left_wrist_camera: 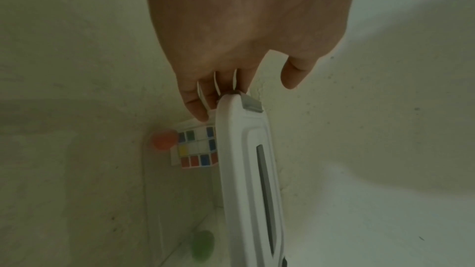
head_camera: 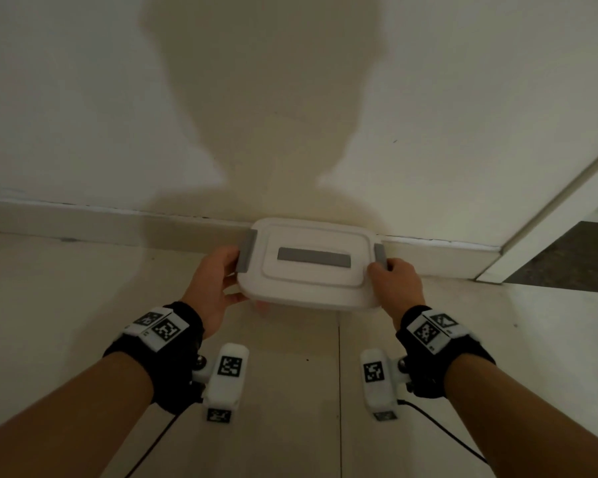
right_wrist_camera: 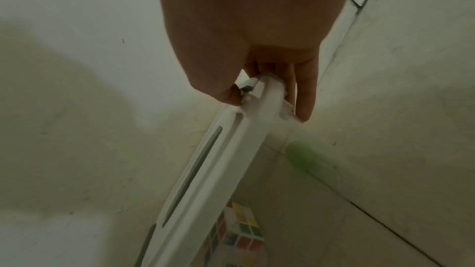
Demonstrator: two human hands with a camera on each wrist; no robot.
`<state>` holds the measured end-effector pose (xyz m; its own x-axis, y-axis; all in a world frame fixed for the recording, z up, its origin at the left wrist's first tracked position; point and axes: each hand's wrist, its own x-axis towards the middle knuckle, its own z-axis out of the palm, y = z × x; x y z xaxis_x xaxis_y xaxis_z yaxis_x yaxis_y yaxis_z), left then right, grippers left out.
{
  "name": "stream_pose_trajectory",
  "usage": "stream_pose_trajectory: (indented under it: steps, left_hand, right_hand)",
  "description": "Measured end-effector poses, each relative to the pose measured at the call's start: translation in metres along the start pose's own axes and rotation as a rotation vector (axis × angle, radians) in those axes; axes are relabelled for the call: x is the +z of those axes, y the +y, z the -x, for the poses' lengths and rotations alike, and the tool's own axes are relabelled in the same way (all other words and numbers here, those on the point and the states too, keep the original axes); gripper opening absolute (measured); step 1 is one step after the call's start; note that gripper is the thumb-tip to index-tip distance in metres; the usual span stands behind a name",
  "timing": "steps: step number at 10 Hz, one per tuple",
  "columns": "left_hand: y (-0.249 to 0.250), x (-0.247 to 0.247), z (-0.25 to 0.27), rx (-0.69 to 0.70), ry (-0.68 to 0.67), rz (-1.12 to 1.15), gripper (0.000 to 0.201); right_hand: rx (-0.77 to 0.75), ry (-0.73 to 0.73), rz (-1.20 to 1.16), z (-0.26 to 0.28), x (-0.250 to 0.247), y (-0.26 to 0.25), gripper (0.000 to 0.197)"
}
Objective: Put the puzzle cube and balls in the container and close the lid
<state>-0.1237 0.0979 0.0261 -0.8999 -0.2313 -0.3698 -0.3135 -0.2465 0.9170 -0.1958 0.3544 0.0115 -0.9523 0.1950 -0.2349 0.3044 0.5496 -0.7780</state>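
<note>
A white lid (head_camera: pixel 290 288) with grey latches and a grey centre strip is held level by both ends, close to the wall. My left hand (head_camera: pixel 218 277) grips its left end beside the grey latch, and my right hand (head_camera: pixel 394 281) grips the right end. The clear container (left_wrist_camera: pixel 151 190) stands on the floor under the lid (left_wrist_camera: pixel 244 170). It holds a puzzle cube (left_wrist_camera: pixel 196 147), an orange ball (left_wrist_camera: pixel 164 139) and a green ball (left_wrist_camera: pixel 203 245). The right wrist view shows the lid (right_wrist_camera: pixel 218 170), the green ball (right_wrist_camera: pixel 300 155) and the cube (right_wrist_camera: pixel 239 230). I cannot tell whether the lid touches the rim.
The container sits on a pale tiled floor against the skirting board (head_camera: pixel 101 222) of a white wall. A door frame (head_camera: pixel 549 208) and a dark floor patch (head_camera: pixel 567 257) lie to the right.
</note>
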Motion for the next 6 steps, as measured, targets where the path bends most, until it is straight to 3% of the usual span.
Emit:
stream_pose_trajectory:
  steps: [2,3,4,5,6]
  left_hand:
    - [0.000,0.000,-0.004,-0.005,0.012,-0.021,0.023]
    - [0.002,-0.001,-0.001,-0.016,0.030,0.030,0.036]
    - [0.011,0.000,0.009,-0.054,0.023,0.050,0.029]
    - [0.023,0.002,0.015,-0.053,0.024,0.018,0.023]
    - [0.036,0.001,0.023,-0.020,0.102,-0.077,0.034]
  right_hand:
    - [-0.005,-0.005,0.003,-0.002,0.002,0.003,0.035]
    - [0.037,-0.040,-0.073,-0.002,-0.001,0.001,0.045]
    - [0.088,-0.028,-0.128,0.006,-0.008,-0.007,0.065]
    - [0.035,0.028,-0.129,0.011,-0.020,-0.017,0.071]
    - [-0.025,0.022,-0.161,0.025,-0.039,-0.038,0.060]
